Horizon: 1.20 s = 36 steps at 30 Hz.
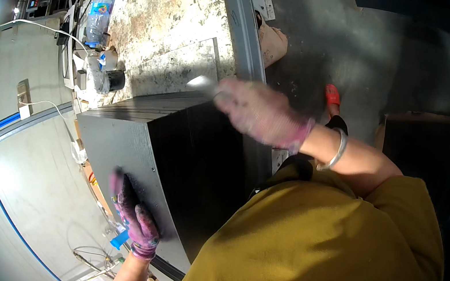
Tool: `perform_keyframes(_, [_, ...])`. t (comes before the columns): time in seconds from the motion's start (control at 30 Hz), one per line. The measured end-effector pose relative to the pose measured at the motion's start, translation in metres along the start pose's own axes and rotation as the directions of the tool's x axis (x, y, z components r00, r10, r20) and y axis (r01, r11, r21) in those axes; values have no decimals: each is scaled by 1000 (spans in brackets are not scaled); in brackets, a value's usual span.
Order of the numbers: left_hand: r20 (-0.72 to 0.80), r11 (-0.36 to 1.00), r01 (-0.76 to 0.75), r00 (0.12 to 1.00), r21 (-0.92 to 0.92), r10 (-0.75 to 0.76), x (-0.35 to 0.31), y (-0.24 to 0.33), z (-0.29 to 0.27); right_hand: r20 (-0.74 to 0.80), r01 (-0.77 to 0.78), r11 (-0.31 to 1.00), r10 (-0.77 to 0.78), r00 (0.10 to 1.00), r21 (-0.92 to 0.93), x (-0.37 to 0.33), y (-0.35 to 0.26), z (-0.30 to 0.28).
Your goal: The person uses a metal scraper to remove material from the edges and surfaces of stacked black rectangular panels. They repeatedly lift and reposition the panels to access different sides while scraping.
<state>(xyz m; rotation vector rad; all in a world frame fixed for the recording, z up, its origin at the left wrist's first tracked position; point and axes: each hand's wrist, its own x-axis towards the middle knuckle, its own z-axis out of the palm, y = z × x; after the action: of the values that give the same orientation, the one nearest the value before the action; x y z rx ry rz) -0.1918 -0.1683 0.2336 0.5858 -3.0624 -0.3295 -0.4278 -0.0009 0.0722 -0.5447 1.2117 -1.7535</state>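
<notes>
- The left hand (135,217), in a stained purple glove, lies flat with fingers spread on the near edge of a grey sheet panel (118,151); its grip is open, pressing, not clasping.
- The right hand (261,114), gloved in pink and blurred, has its grip closed around a shiny tool (201,83) whose kind cannot be told.
- The tool's tip is over the far edge of the panel, by a stack of dark sheets (148,109).
- The panel lies on the desk (169,10), whose top is scuffed and stained.
- A plastic bottle (98,14) and a dark cup (114,80) stand at the desk's left side, well apart from both hands.
- A bangle (338,151) circles the right wrist.
</notes>
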Motion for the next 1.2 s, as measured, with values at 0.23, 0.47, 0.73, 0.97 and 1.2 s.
perform_keyframes(0.23, [-13, 998, 32, 999, -49, -33, -1, 5, 2, -140, -143, 931, 101, 985, -335, 17, 63, -35])
perform_keyframes(0.47, [26, 999, 52, 998, -7, -52, 1, 2, 0, 15, 27, 682, -24, 1000, -730, 24, 128, -50])
perform_keyframes(0.73, [11, 998, 22, 1000, 51, -23, 1, 0, -1, -115, 123, 873, -199, 973, -471, 14, 8, -43])
perform_keyframes(0.97, [-15, 997, 62, 998, 55, -61, 0, -7, 1, -71, -221, 888, 271, 960, 404, 11, 50, -61])
perform_keyframes(1.2, [-54, 753, -168, 964, 636, 261, 70, 95, -35, -218, -214, 853, 351, 911, 476, 9, 51, -99])
